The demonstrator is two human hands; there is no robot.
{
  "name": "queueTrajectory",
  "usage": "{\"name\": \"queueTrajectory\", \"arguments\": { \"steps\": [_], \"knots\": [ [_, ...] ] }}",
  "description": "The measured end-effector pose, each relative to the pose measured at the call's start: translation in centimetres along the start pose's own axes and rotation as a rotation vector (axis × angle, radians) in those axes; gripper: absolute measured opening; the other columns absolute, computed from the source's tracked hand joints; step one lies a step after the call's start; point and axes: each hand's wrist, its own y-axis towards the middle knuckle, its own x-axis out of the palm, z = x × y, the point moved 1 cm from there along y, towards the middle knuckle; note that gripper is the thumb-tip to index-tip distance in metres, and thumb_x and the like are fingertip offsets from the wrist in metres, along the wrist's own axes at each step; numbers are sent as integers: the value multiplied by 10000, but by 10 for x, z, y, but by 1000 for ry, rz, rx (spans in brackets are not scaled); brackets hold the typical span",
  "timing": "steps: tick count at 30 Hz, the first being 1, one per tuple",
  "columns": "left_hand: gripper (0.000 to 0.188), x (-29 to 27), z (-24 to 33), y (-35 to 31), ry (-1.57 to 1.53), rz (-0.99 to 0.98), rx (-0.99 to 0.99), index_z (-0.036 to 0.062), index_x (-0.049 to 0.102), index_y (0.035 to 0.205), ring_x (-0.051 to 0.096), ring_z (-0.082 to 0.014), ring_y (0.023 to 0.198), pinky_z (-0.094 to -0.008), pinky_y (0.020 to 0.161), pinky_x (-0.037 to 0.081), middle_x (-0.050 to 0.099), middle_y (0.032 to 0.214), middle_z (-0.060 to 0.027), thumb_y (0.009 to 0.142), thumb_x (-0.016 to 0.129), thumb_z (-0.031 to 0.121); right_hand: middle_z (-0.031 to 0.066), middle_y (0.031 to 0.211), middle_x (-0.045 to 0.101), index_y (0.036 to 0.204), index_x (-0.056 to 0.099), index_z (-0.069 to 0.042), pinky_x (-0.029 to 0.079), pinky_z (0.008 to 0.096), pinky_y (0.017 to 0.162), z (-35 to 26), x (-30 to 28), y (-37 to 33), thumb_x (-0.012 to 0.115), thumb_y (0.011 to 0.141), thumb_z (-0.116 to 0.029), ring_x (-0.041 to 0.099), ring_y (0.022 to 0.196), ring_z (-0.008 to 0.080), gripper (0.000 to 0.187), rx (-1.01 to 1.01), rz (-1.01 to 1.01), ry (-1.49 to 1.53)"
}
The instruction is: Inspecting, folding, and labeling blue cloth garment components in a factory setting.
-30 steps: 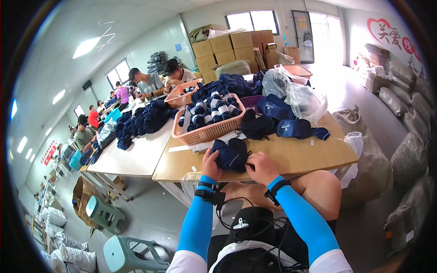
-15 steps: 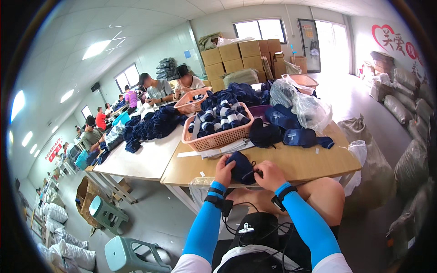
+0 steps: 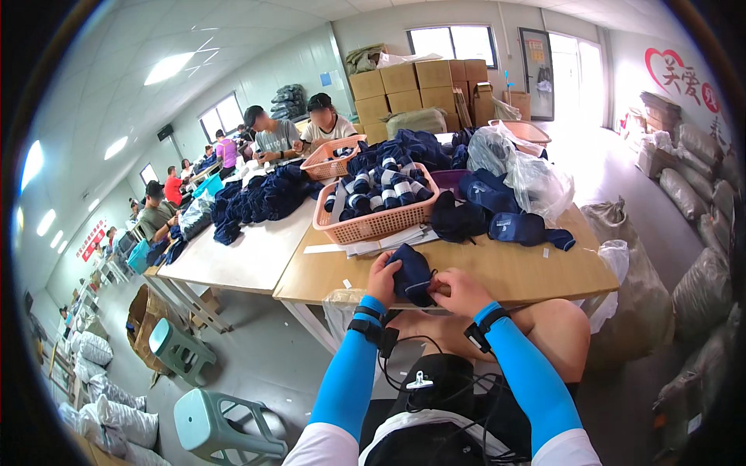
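Just above the near edge of the wooden table point(image 3: 513, 273), a navy cap point(image 3: 412, 273) is held between my hands. My left hand point(image 3: 382, 281) grips its left side, thumb and fingers closed on the cloth. At the lower right edge of the cap my right hand point(image 3: 461, 293) pinches, apparently on a strap or the rim; the fingertips hide the exact part. Beyond them lie a black cap point(image 3: 454, 220) and another navy cap point(image 3: 516, 228) with a light mark on its front.
A pink basket point(image 3: 377, 231) of rolled navy bundles with white bands stands on papers. Clear plastic bags point(image 3: 540, 186) lie at the right. A heap of navy caps point(image 3: 256, 203) covers part of the white table point(image 3: 233, 262). Green stools point(image 3: 214, 423) stand left; co-workers sit beyond.
The cap has turned and tilted in my hands, and my right hand has shifted slightly along its edge. My left hand keeps its hold. The view has moved a little.
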Motion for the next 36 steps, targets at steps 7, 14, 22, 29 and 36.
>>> {"name": "queueTrajectory", "arguments": {
  "steps": [7, 14, 22, 29, 36],
  "knots": [
    [202, -5, -2, 4, 62, -70, -59, 34, 636, 1182, 702, -148, 860, -310, 795, 610, 709, 1017, -48, 984, 596, 24, 127, 943, 702, 943, 722, -97, 548, 468, 883, -20, 3, 9, 821, 767, -205, 658, 1025, 350, 230, 169, 8, -354],
    [146, 2, 2, 0, 45, -70, -95, 24, 648, 1141, 691, -125, 823, -287, 784, 602, 706, 983, -30, 1000, 644, 62, 118, 1040, 733, 1043, 727, -107, 519, 448, 982, 1, 20, 22, 864, 696, -161, 642, 1085, 362, 377, 108, 230, -423],
    [198, 4, -4, -5, 136, -28, 24, 26, 636, 1206, 689, -126, 904, -291, 835, 592, 701, 1036, -31, 1013, 632, 69, 159, 1147, 703, 1111, 714, -59, 531, 458, 971, 7, 18, 23, 796, 719, -40, 646, 1087, 384, 401, 45, 189, -399],
    [253, -1, 3, -5, 105, -61, 66, 19, 620, 1277, 702, -157, 950, -311, 865, 597, 710, 1117, -60, 1031, 604, 78, 179, 1059, 687, 1094, 702, -19, 539, 472, 937, -7, 17, 18, 697, 794, 19, 638, 1083, 410, 302, 85, 247, -385],
    [256, 18, 32, -8, -104, -70, -112, 28, 606, 1307, 735, -190, 973, -349, 872, 630, 725, 1124, -84, 1055, 573, 62, 210, 957, 693, 940, 713, -13, 537, 507, 869, 13, 16, 20, 653, 856, -26, 649, 1012, 420, 104, -59, 107, -386]
  ]
}}
